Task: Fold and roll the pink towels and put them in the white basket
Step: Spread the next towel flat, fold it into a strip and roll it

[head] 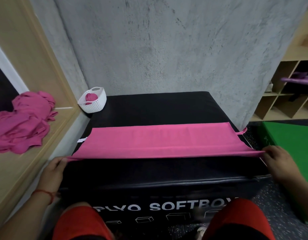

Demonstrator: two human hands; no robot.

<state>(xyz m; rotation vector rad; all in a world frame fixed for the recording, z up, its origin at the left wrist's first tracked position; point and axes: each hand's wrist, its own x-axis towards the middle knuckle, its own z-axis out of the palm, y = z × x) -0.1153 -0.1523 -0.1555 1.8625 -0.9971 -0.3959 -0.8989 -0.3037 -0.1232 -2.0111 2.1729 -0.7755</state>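
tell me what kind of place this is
Most likely a gym or fitness studio. The pink towel lies stretched over a black padded box printed with "PLYO", the floor is dark speckled rubber, and open wooden cubby shelves stand at the right.

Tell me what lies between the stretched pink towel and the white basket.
Nothing visible does. Only bare black box top separates the pink towel, pinched at its near corners by the left hand and right hand, from the white basket at the far left corner.
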